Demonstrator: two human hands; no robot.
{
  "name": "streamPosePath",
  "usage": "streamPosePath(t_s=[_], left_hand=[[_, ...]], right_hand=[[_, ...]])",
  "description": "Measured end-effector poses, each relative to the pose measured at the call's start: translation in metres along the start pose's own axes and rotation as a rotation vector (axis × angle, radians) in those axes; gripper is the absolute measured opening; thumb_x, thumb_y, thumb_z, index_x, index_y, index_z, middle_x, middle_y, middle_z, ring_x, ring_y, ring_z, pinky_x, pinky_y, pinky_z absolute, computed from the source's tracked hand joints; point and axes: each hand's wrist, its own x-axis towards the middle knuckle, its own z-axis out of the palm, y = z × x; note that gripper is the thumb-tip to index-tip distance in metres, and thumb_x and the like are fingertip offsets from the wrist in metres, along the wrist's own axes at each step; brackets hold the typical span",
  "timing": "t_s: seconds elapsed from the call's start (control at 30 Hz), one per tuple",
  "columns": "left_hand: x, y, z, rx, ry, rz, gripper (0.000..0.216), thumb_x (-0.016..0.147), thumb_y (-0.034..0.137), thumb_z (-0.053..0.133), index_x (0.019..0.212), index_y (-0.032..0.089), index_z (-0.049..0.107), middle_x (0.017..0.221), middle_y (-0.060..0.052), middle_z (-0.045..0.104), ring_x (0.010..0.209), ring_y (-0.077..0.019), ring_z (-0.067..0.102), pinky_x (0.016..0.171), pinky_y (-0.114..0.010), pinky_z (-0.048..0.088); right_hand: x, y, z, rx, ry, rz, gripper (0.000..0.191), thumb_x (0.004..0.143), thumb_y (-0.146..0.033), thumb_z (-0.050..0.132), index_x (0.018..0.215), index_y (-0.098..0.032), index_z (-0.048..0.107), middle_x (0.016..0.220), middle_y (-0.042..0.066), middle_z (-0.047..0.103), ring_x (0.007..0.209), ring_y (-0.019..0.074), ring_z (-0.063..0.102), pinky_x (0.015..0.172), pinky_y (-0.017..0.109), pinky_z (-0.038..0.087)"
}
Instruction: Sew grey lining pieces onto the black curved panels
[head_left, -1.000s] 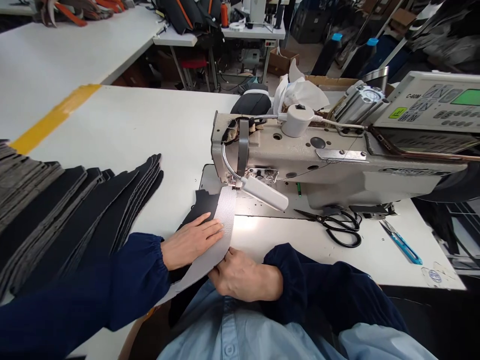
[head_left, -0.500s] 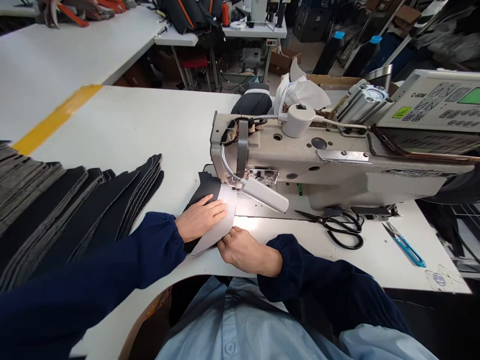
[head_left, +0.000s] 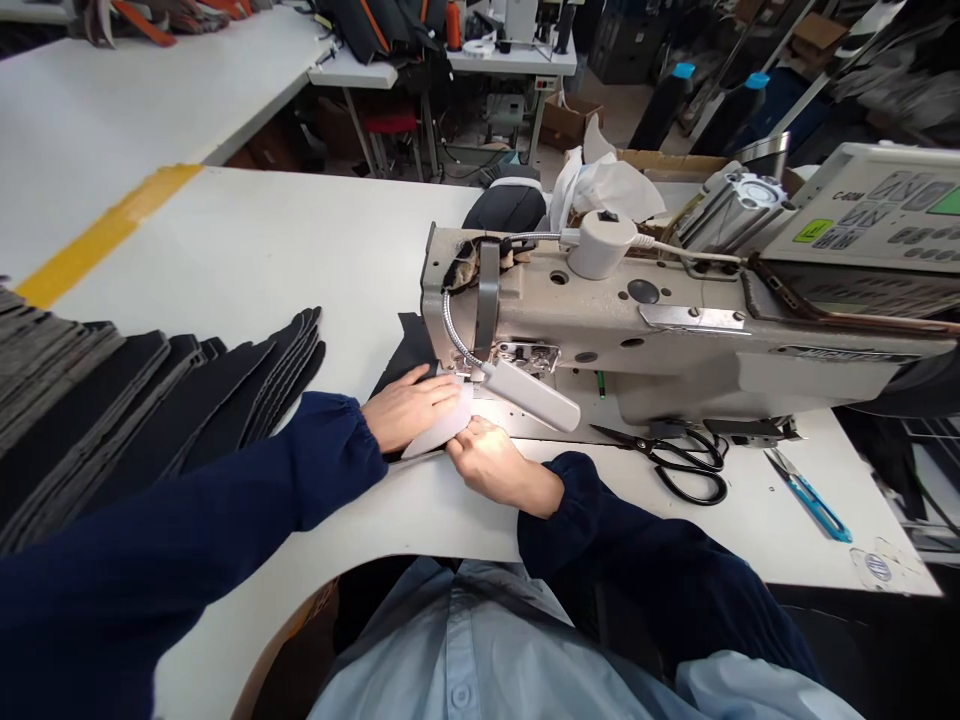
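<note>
A grey webbing strip (head_left: 439,435) lies over a black fabric piece (head_left: 405,352) under the needle of a beige sewing machine (head_left: 637,330). My left hand (head_left: 409,405) lies flat on the black piece and the strip, fingers stretched toward the needle. My right hand (head_left: 491,462) rests at the strip's near edge, fingers curled and pinching it. Most of the strip is hidden under my hands. A small lamp (head_left: 532,393) on a flexible neck lights the spot.
A fanned stack of black and grey cut pieces (head_left: 142,400) covers the table's left side. Black scissors (head_left: 679,462) and blue thread snips (head_left: 810,493) lie right of the machine. The control panel (head_left: 877,210) stands at far right. Another worktable (head_left: 112,90) is behind.
The strip and black piece have fed forward under the machine's foot. Both hands have followed them toward the needle, away from the table's edge.
</note>
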Motion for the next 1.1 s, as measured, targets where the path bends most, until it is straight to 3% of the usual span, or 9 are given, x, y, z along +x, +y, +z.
streamPosePath(t_s=[0.17,0.43,0.63,0.83,1.1], left_hand=[[-0.020,0.015,-0.004,-0.029,-0.092,0.060,0.054,0.080,0.010,0.057,0.132,0.022,0.051,0.139,-0.007,0.055,0.133,-0.0204,0.045,0.115,-0.037,0.024],[-0.007,0.016,0.005,0.104,-0.039,-0.050,0.045,0.087,0.009,0.048,0.131,0.013,0.054,0.139,-0.011,0.055,0.132,-0.0224,0.045,0.111,-0.038,0.031],[0.005,0.012,0.005,0.172,0.054,-0.077,0.035,0.090,0.011,0.047,0.122,0.013,0.059,0.119,-0.012,0.065,0.121,-0.0233,0.052,0.103,-0.035,0.037],[0.014,0.013,-0.002,0.233,0.058,-0.115,0.025,0.093,0.011,0.041,0.106,0.012,0.063,0.100,-0.013,0.064,0.099,-0.0236,0.057,0.080,-0.032,0.046],[0.019,0.002,0.014,0.185,0.051,-0.023,0.018,0.091,0.010,0.046,0.094,0.012,0.064,0.090,-0.009,0.062,0.090,-0.0205,0.055,0.071,-0.029,0.046]], right_hand=[[-0.004,-0.017,-0.007,0.021,-0.043,-0.071,0.020,0.087,-0.004,0.045,0.096,-0.011,0.061,0.085,0.012,0.065,0.076,0.0218,0.061,0.065,0.031,0.045],[-0.001,-0.013,0.002,-0.101,0.054,-0.056,0.024,0.088,-0.001,0.040,0.090,-0.008,0.063,0.083,0.016,0.065,0.080,0.0243,0.061,0.069,0.035,0.047],[0.004,-0.009,0.013,-0.165,0.177,0.004,0.026,0.088,-0.001,0.040,0.088,-0.008,0.065,0.084,0.016,0.065,0.081,0.0250,0.060,0.077,0.040,0.047],[0.008,-0.010,0.018,-0.175,0.221,-0.004,0.025,0.089,-0.003,0.041,0.091,-0.005,0.066,0.082,0.017,0.065,0.081,0.0259,0.061,0.075,0.040,0.048],[0.010,-0.013,0.020,-0.227,0.299,-0.029,0.030,0.089,0.000,0.037,0.095,-0.001,0.067,0.083,0.019,0.067,0.078,0.0262,0.063,0.074,0.040,0.049]])
